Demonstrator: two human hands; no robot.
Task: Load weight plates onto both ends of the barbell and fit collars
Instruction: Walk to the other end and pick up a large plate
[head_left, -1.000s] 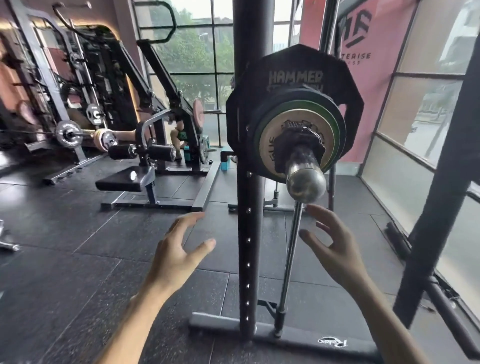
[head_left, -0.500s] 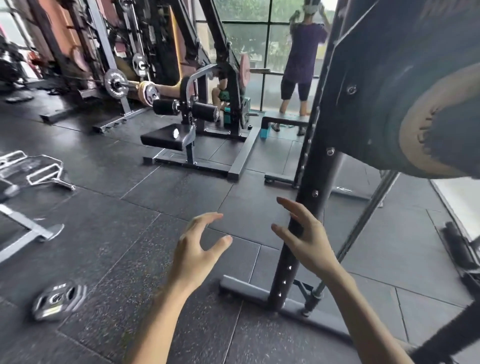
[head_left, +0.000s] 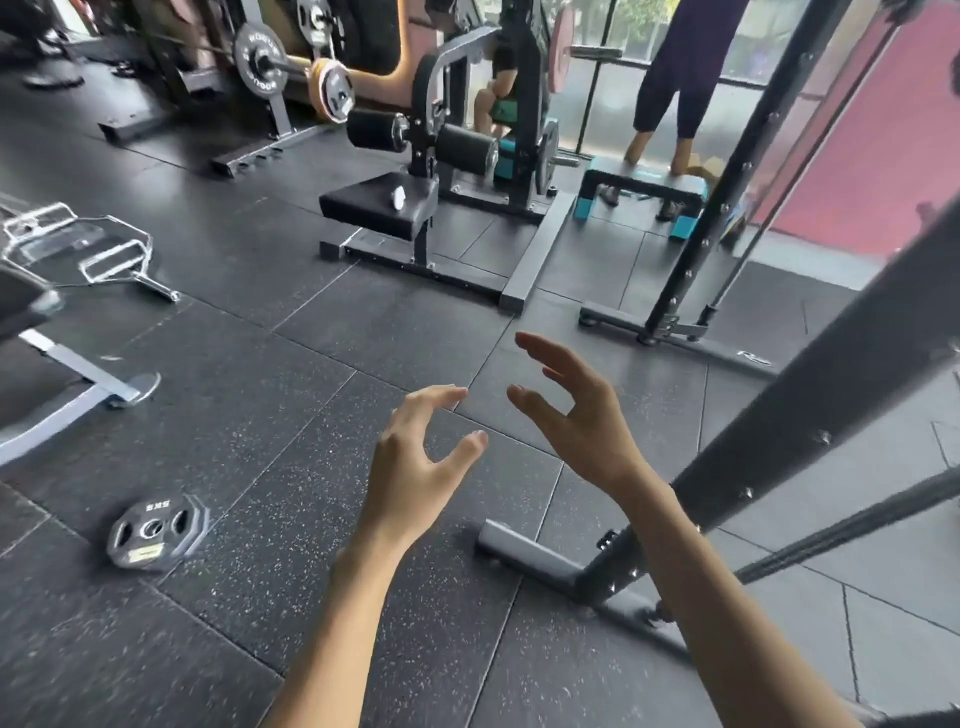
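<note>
Now, left hand (head_left: 415, 470) empty, fingers loosely spread, right hand (head_left: 587, 426) likewise, weight plate (head_left: 156, 530) flat on floor (head_left: 234, 410)

Head view looks forward and down, near the hands (head_left: 498, 441).

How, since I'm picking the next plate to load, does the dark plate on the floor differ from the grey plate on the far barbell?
The dark plate lies flat and loose on the floor; the grey plate stands upright on a bar. The dark plate has angular edges and grip cut-outs; the grey plate is round and solid. Both carry lettering.
</note>
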